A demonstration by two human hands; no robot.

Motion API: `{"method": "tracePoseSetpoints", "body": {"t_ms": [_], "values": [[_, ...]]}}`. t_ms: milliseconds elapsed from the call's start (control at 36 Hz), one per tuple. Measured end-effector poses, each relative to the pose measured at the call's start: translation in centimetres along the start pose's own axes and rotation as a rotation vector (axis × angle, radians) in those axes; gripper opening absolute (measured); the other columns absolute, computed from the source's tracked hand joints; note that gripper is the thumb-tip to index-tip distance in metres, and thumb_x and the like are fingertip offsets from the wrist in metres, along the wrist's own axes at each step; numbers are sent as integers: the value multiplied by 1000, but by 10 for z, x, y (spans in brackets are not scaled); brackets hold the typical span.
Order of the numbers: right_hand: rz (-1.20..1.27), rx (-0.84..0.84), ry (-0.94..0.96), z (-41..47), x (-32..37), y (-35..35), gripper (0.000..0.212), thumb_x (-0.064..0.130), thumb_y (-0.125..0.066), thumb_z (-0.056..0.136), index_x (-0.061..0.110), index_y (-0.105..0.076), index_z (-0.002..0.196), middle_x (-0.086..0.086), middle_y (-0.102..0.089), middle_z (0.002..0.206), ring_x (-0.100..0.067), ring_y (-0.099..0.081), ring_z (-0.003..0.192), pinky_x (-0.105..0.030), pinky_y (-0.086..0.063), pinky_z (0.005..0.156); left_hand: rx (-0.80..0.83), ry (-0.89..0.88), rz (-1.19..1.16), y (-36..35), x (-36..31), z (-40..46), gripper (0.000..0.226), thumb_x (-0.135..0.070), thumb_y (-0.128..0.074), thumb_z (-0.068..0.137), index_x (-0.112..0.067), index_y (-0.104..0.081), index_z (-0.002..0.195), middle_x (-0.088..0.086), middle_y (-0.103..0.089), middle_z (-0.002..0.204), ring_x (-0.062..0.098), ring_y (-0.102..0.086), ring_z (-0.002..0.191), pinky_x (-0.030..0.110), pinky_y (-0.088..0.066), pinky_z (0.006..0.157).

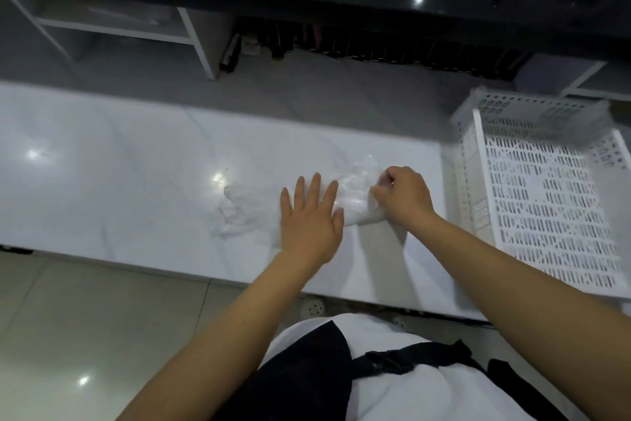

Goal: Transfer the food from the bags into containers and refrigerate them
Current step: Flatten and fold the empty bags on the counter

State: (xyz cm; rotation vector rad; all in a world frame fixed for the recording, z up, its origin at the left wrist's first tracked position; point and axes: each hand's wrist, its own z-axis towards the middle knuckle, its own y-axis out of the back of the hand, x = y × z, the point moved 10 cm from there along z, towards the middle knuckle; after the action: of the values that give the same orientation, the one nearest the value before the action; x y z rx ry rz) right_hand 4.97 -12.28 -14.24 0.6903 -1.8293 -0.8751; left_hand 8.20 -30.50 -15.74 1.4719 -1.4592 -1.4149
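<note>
A clear, crumpled plastic bag (355, 197) lies flat on the white marble counter (119, 175). My left hand (310, 219) rests palm down on the bag's left part, fingers spread. My right hand (404, 197) pinches the bag's right end with closed fingers. A second crumpled clear bag (235, 207) lies just left of my left hand. No food or container shows in view.
A white perforated plastic basket (546, 216) stands at the counter's right end, with clear plastic at its far corner. Behind the counter is a grey shelf unit (191, 38) and a row of dark bottles (375, 48) under a black glossy top. Tiled floor lies below.
</note>
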Motion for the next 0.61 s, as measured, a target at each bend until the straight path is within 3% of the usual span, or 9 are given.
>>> {"method": "tracePoseSetpoints", "body": {"t_ms": [83, 139, 222, 333, 611], "values": [[-203, -110, 158, -6, 18, 1, 62, 34, -64, 89, 24, -39, 145, -9, -38, 151, -32, -35, 138, -47, -30, 113, 18, 5, 5, -22, 3, 3, 59, -49, -13, 106, -32, 0, 161, 0, 8, 170, 27, 14, 155, 53, 8, 123], [-303, -169, 380, -16, 47, -5, 64, 40, -51, 96, 25, -28, 154, -9, -24, 162, -31, -18, 150, -50, -15, 119, 5, -10, 3, -28, 3, 2, 60, -51, -11, 105, -34, 0, 161, -1, 8, 169, 26, 15, 155, 54, 8, 122], [-484, -13, 581, -21, 65, -45, 57, 49, -23, 103, 32, -17, 158, -3, -7, 168, -26, 0, 154, -53, -1, 122, -2, -17, 28, -31, 3, 2, 61, -51, -10, 104, -30, 1, 160, 1, 7, 169, 27, 14, 155, 54, 8, 122], [-549, 100, 504, -4, 34, -71, 59, 56, -1, 102, 39, -1, 158, 4, 3, 168, -19, 11, 154, -53, 5, 122, -49, -19, 29, -29, 6, 0, 60, -50, -12, 105, -29, -2, 161, 1, 2, 170, 29, 10, 155, 52, 4, 123], [-500, 55, 467, 5, 19, -67, 60, 58, -3, 102, 38, 4, 157, 8, 3, 168, -14, 13, 153, -52, 7, 122, -87, 132, 11, -16, 70, -13, 64, -48, -14, 106, -23, 4, 161, 3, 8, 169, 27, 14, 155, 45, 6, 125]]}}
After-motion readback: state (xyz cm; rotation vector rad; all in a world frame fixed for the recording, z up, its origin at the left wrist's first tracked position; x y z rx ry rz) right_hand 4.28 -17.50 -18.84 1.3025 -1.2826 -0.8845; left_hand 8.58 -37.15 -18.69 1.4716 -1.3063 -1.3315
